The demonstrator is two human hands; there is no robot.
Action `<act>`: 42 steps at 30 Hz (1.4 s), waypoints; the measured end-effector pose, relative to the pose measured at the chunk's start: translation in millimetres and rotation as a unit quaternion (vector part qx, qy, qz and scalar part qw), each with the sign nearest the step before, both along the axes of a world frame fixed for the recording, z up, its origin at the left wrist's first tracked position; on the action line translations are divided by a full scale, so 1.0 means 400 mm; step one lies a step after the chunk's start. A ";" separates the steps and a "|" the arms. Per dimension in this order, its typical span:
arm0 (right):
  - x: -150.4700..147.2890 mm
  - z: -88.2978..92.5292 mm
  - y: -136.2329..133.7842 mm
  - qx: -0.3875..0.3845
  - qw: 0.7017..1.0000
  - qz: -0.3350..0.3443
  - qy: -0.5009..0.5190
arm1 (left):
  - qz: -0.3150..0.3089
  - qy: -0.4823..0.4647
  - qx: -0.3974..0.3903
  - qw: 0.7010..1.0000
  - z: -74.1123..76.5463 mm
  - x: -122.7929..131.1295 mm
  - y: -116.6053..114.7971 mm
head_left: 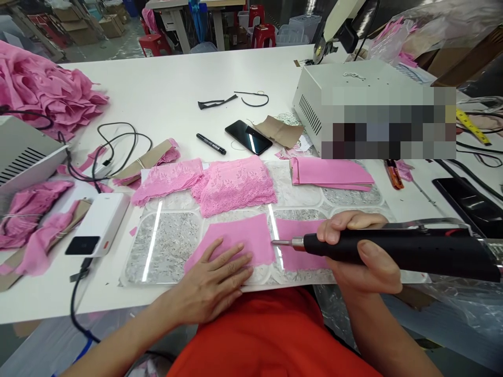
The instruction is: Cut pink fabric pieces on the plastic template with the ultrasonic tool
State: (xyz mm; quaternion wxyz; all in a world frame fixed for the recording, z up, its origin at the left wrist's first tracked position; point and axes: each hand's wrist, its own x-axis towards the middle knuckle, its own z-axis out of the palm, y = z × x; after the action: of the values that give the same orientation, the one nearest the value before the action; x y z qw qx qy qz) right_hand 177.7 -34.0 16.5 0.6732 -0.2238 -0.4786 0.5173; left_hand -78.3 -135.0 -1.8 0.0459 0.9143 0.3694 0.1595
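My left hand (220,277) lies flat with its fingers spread on a cut piece of pink fabric (251,235). Gripped in my right hand (363,256) is a black handheld power tool (416,251) with a lever along its top. Its thin metal tip points left and lies at the right edge of that piece; whether it touches the cloth I cannot tell. Under the tool is a second pink piece (298,235), partly hidden. Both pieces lie on a marble-patterned mat (165,246). Pink lace pieces (238,186) and a folded pink stack (332,172) sit behind them.
A white power bank (100,225) with a cable stands at left, near a heap of pink fabric (43,89). A phone (248,137), a marker (211,143) and a grey metal box (310,112) are farther back. A dark phone (467,204) lies at right.
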 end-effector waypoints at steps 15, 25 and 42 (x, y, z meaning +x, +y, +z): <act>0.013 0.014 0.031 0.020 0.997 -0.070 -0.008 | 0.003 -0.003 -0.007 1.000 0.029 0.021 0.004; 0.023 0.006 0.080 0.010 0.991 -0.136 0.008 | 0.103 0.001 0.015 0.995 -0.023 0.183 0.098; 0.069 0.029 0.092 0.022 0.984 -0.175 0.015 | 0.106 -0.006 0.042 0.993 -0.052 0.200 0.117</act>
State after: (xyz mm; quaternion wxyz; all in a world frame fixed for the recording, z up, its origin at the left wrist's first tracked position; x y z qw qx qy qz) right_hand 205.4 3.0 27.9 0.7651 -0.2818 -0.4330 0.3845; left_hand 1.6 -88.1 -22.5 -0.0077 0.8699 0.4572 0.1849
